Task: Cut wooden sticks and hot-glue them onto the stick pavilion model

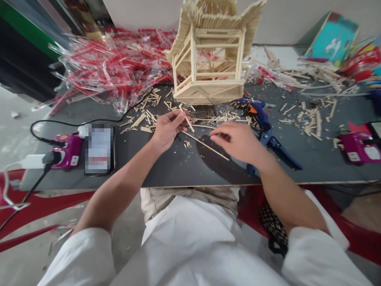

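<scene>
My left hand [170, 128] is closed, pinching a short wooden stick [188, 122] between thumb and fingers. A longer thin stick [210, 147] slants down to the right from beside that hand; whether the fingers touch its upper end I cannot tell. My right hand [235, 139] hovers to the right of the sticks, fingers curled and thumb near the fingertips; anything tiny in them is hidden. Behind both hands stands a model pavilion [208, 87] built of wooden sticks, with a flared roof. Blue-handled cutters [281, 151] lie beside my right wrist, near a blue glue gun [258, 113].
Cut stick pieces [145, 119] litter the dark table [175, 171]. A heap of red and clear plastic wrappers [116, 67] lies at the back left. At left are a phone [99, 149] and a purple power socket [70, 149] with cords; another purple socket [358, 147] sits right.
</scene>
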A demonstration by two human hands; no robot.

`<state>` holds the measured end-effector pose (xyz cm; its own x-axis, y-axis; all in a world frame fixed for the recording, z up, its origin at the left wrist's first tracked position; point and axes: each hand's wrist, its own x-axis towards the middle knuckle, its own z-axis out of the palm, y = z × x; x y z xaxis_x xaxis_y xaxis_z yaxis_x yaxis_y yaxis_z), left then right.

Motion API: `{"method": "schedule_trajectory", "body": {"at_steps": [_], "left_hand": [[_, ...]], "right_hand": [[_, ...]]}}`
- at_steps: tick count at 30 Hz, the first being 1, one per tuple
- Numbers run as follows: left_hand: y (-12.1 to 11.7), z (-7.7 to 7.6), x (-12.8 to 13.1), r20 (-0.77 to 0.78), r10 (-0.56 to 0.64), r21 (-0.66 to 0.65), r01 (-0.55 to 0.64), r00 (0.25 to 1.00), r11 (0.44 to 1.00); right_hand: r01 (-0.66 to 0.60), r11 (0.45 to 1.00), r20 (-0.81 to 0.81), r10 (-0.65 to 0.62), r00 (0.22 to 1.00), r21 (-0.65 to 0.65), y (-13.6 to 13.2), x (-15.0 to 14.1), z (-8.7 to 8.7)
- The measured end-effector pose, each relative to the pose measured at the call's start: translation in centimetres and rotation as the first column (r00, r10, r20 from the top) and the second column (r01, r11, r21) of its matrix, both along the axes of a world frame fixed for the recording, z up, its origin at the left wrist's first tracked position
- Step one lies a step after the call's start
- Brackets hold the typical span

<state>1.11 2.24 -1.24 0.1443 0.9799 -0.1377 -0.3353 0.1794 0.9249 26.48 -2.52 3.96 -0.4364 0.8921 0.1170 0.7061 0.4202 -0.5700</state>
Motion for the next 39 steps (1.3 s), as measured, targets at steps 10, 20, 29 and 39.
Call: {"method": "schedule_trajectory", "body": {"at_steps": [10, 20, 29, 39], "left_hand": [[-0.2, 0.7, -0.2, -0.007, 0.016, 0.014, -0.015, 1.000, 1.000], [-0.1, 0.1, -0.1, -0.049, 0.000, 0.030, 0.001, 0.999, 1.000], [0.0, -0.1, 0.0, -0.097, 0.002, 0.055, 0.003, 0.995, 0.998], [0.1, -0.3, 0.0, -0.074, -0.005, 0.079, 0.011, 0.997, 0.997]], "right_hand": [[-0.263, 0.962, 0.136, 0.271, 0.953, -0.075, 1.3, -6.4, -2.4], [0.013, 0.980, -0.268, -0.067, 0.961, -0.198, 2.3, -3.2, -2.4], [-0.055, 0.964, -0.509, -0.088, 0.856, -0.260, 2.6, -3.3, -3.1], [-0.074, 0.995, -0.402, 0.041, 0.915, -0.066, 2.5, -3.5, -3.3]]}}
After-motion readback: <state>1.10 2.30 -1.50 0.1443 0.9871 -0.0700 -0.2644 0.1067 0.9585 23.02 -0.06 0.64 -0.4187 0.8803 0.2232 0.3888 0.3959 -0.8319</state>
